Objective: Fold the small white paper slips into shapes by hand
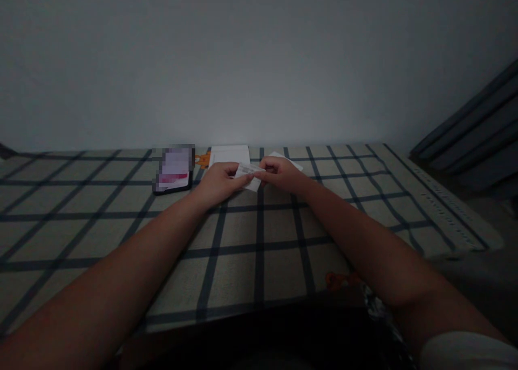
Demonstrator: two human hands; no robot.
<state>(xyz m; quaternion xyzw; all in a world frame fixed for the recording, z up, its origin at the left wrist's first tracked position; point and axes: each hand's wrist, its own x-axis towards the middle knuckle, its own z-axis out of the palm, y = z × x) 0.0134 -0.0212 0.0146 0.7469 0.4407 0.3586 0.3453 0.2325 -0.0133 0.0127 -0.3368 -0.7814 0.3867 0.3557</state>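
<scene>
Between my two hands, above the checked tablecloth, is a small white piece of paper [254, 184] with dark print on its upper part. My left hand [220, 184] pinches its left side between thumb and fingers. The fingertips of my right hand [283, 175] grip the right edge, close to my left thumb. Behind my left hand lies a white booklet or stack of sheets [230, 154], its near end hidden by the hand. Another white sheet [297, 165] shows partly behind my right hand. The print is too small to read.
A dark-framed phone or tablet [176, 170] with a lit, blurred screen stands left of my left hand. The checked tablecloth [238, 251] covers the table up to the pale wall [259, 62]. A dark striped curtain [477, 116] hangs at the right.
</scene>
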